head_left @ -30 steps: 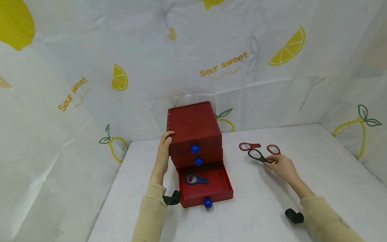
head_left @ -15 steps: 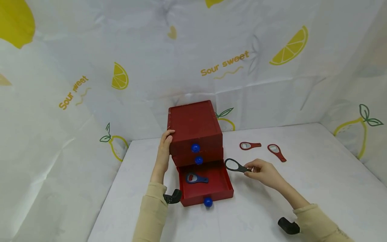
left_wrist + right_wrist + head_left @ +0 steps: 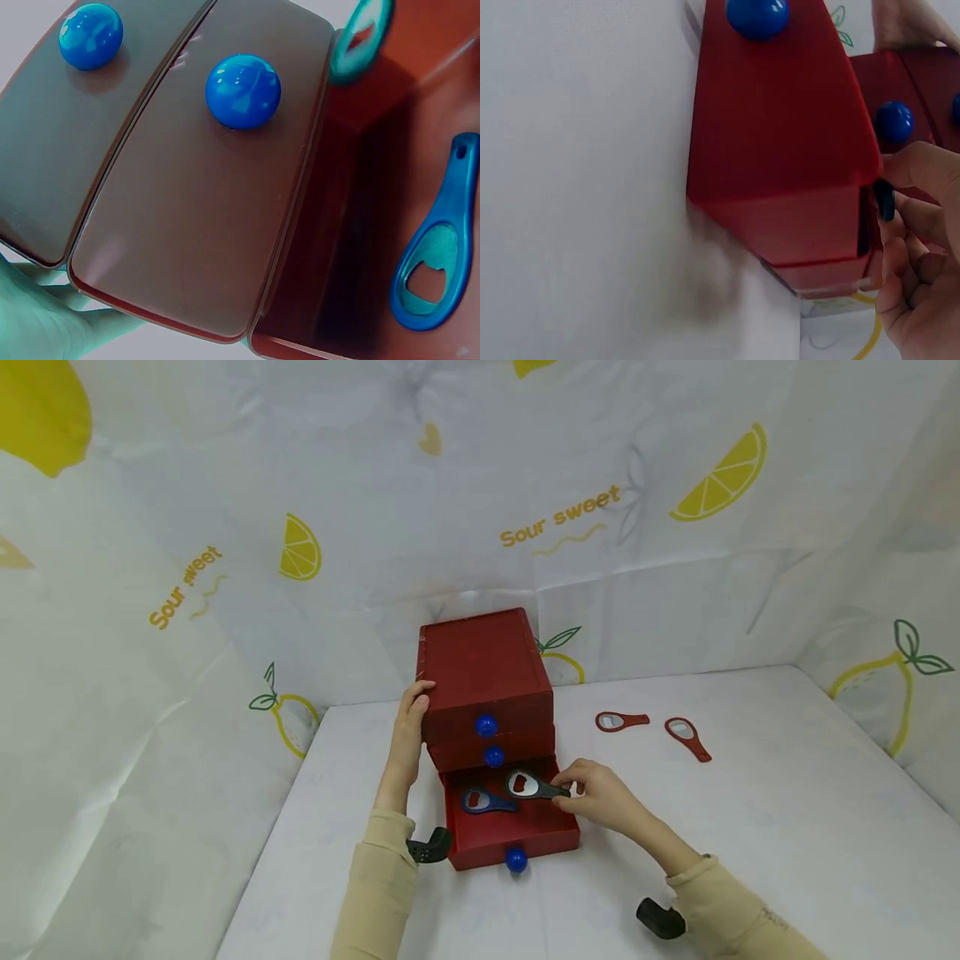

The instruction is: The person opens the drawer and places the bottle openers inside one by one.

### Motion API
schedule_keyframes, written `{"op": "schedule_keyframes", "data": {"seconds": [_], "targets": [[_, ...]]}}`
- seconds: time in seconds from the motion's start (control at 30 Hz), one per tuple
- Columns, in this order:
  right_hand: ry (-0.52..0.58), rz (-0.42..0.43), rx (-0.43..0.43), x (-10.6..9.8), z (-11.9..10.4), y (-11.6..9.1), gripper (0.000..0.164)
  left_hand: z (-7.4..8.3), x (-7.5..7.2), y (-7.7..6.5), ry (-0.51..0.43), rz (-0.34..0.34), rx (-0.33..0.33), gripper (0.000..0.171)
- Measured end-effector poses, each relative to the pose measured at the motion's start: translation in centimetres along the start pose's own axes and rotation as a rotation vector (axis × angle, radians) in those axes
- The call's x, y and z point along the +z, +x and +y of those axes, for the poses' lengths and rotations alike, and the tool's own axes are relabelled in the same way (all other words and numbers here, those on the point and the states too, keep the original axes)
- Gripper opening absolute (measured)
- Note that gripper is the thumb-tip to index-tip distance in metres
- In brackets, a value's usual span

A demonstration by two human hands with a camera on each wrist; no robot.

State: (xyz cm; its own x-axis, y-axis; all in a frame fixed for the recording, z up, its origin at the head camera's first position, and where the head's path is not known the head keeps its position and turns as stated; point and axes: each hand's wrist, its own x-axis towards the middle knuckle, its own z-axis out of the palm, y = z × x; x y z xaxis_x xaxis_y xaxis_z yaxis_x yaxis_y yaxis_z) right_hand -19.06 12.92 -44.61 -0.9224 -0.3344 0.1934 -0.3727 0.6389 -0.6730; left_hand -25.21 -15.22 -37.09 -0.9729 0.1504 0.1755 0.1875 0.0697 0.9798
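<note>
A red drawer cabinet (image 3: pixel 480 662) with blue ball knobs stands on the table, its bottom drawer (image 3: pixel 551 842) pulled out. My left hand (image 3: pixel 406 739) rests against the cabinet's left side, fingertips at the top edge; the left wrist view shows part of the hand (image 3: pixel 45 322) beside the drawer fronts. A blue bottle opener (image 3: pixel 487 802) lies in the drawer. To its right, my right hand (image 3: pixel 600 793) pinches a black bottle opener (image 3: pixel 528 786) by the handle end, its head over the drawer. The right wrist view shows only a dark bit of that opener (image 3: pixel 886 201) between the fingers.
Two red bottle openers, one pointing sideways (image 3: pixel 621 721) and one slanted (image 3: pixel 687 740), lie on the white table (image 3: pixel 795 777) right of the cabinet. A white cloth (image 3: pixel 405 552) with lemon prints hangs behind. Two closed drawers (image 3: pixel 202 195) sit above the pulled-out one.
My right hand has carried the black bottle opener leftward from beside the red ones to over the drawer. The left hand has stayed on the cabinet.
</note>
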Motion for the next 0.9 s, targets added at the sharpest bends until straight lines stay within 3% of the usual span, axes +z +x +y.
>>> {"op": "schedule_keyframes", "data": {"seconds": [0.3,0.5,0.9], "targets": [[-0.205,0.038,-0.062,2.3,-0.5,1.7,0.018,-0.1,0.2,0.1,-0.005,0.003,0.000,0.038],[-0.365,0.066,-0.028,3.3,-0.2,2.4,0.020,-0.2,0.1,0.1,-0.001,0.002,0.000,0.038],[-0.488,0.080,-0.017,3.9,-0.1,2.6,0.018,-0.3,0.0,0.2,0.003,-0.005,0.000,0.038]]}}
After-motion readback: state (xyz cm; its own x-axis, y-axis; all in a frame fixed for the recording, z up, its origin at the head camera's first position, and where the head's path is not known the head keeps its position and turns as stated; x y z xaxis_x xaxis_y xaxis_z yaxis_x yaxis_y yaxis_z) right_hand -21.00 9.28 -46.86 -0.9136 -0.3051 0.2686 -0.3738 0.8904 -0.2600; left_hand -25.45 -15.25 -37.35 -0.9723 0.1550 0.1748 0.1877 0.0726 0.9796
